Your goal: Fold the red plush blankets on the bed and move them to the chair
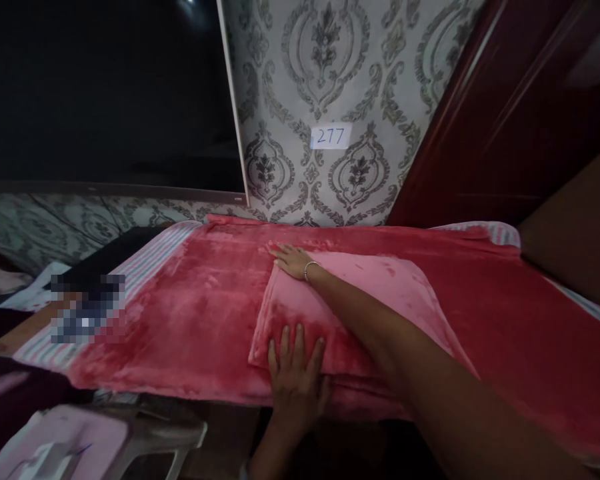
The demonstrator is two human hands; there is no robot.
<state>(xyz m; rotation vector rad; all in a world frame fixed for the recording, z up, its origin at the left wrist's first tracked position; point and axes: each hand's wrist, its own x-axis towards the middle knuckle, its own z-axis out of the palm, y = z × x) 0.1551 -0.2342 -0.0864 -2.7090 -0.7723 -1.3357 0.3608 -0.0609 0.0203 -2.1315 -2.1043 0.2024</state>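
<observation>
A folded plush cloth point(395, 280), pink and red, lies flat on a larger red plush cover point(190, 300). Across its far left corner rests my right hand point(294, 262), palm down with the fingers stretched out. A thin bracelet point(307, 270) circles that wrist. My left hand point(295, 373) presses on the near edge of the folded cloth, its fingers spread over the top. The thumb of that hand is partly lost in shadow by the edge. My right forearm crosses over the cloth and hides part of it.
A large dark screen point(105, 93) stands at the back left. Behind the cover is patterned wallpaper point(325, 60) with a paper label point(331, 136) reading 277. Dark red wood panelling point(480, 120) rises at right. A plastic stool point(165, 433) stands at lower left.
</observation>
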